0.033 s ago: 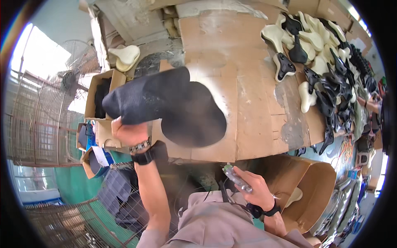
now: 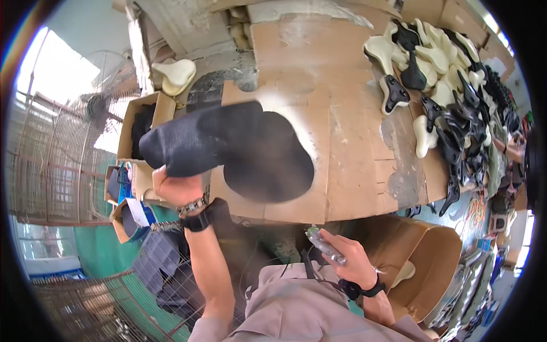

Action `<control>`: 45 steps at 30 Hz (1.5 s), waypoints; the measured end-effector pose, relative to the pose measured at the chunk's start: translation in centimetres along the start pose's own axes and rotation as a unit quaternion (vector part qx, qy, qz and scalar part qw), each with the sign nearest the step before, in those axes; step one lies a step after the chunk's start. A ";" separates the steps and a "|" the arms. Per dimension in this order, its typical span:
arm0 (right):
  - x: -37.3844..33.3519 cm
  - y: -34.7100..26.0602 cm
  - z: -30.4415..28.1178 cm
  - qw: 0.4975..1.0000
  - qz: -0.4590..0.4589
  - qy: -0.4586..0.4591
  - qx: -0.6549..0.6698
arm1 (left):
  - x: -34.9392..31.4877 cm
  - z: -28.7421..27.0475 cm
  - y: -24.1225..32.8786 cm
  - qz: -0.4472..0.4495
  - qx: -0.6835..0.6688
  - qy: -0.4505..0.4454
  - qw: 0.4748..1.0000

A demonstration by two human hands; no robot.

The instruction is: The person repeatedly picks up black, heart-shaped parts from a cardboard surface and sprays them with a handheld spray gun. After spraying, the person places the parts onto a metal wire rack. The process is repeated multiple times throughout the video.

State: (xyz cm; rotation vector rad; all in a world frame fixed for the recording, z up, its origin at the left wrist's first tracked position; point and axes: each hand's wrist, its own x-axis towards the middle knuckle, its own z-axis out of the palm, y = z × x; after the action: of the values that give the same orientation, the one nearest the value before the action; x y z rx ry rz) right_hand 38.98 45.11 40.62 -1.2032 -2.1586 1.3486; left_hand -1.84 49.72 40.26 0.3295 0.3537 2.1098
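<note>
My left hand [image 2: 178, 187] is closed on the near edge of a black sheet piece [image 2: 196, 137] with a rounded left end, raised at the left of the table. Below and right of it shows a rounded black shape [image 2: 270, 162] over the cardboard; its middle is blurred, and I cannot tell whether it joins the held piece. Near the table's front edge, my right hand [image 2: 350, 259] is wrapped round a greyish hand tool with a green tip [image 2: 326, 246]. That tool points up and left, and its exact kind is unclear.
Cardboard [image 2: 356, 131] covers the table. Cream and black bicycle saddles [image 2: 433, 60] are heaped at the far right, and cream saddle shells [image 2: 178, 75] lie far left. Boxes stand left [image 2: 162, 111] and below right [image 2: 436, 268]. A wire rack [image 2: 137, 302] is lower left; another person's hand [image 2: 514, 152] shows at right.
The right end of the black sheet piece has dipped slightly toward me. My right hand and its tool look the same.
</note>
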 end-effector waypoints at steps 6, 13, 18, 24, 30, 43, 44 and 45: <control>2.6 -2.2 4.2 0.996 -0.066 -0.042 -0.042 | -9.9 -1.7 5.9 0.089 -0.023 0.246 0.965; 3.8 -8.7 10.0 0.982 0.011 -0.163 -0.095 | -24.2 -13.5 14.6 0.231 0.028 0.343 0.910; 5.3 -13.5 16.6 0.970 -0.005 -0.219 -0.103 | -28.3 -17.7 22.8 0.355 0.071 0.471 0.805; 6.7 -18.2 25.1 0.953 0.030 -0.278 -0.118 | -28.9 -25.9 35.4 0.384 0.040 0.537 0.750; 7.3 -23.6 33.0 0.925 0.060 -0.339 -0.163 | -29.2 -36.0 49.7 0.480 -0.045 0.520 0.706; 9.4 -24.8 43.4 0.868 0.143 -0.409 -0.241 | -46.1 -58.3 62.7 0.457 0.093 0.556 0.688; 9.0 -24.3 44.2 0.873 0.151 -0.394 -0.244 | -44.6 -58.4 62.1 0.379 0.084 0.686 0.616; 9.2 -23.9 44.4 0.871 0.151 -0.398 -0.246 | -45.9 -59.8 61.8 0.381 0.092 0.728 0.562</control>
State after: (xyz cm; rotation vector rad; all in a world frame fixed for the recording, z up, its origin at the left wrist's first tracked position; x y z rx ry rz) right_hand -6.67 21.94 37.36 -1.3506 -3.1511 1.6957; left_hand -47.30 -28.44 3.91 -1.6154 1.6093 2.6635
